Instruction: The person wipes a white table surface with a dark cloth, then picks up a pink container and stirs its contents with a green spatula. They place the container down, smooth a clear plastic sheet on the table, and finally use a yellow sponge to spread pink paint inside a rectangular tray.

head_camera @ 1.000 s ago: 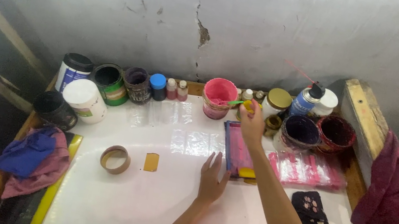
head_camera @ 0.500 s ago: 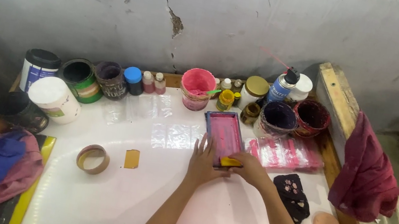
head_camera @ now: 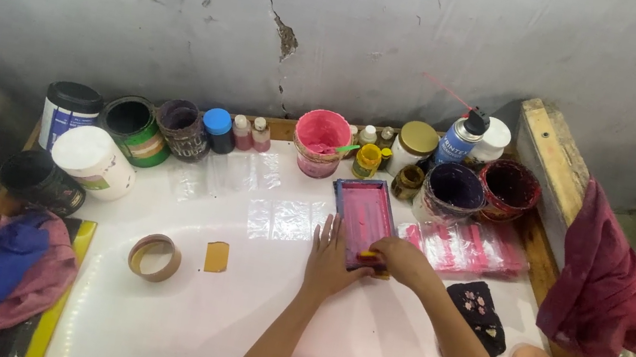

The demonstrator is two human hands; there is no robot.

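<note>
Right hand (head_camera: 401, 260) lowered, gripping squeegee (head_camera: 368, 257), pink screen frame (head_camera: 364, 213)

Blue labelled spray can (head_camera: 457, 142) — back row

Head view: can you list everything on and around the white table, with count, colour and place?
Printing screen frame: 1, pink with purple edge, table centre.
Squeegee: 1, yellow and red handle, at frame's near end.
Paint tub: 1, pink, back centre.
Open pots: 2, dark purple and red, back right.
Spray can: 1, blue, back right.
Jars and tubs: several, white, green, black, back left.
Tape roll: 1, tan, front left.
Card: 1, yellow, beside roll.
Rags: blue and pink, far left.
Cloth: 1, maroon, hanging right.
Left hand: flat against frame's near left corner.
Right hand: on squeegee.
</note>
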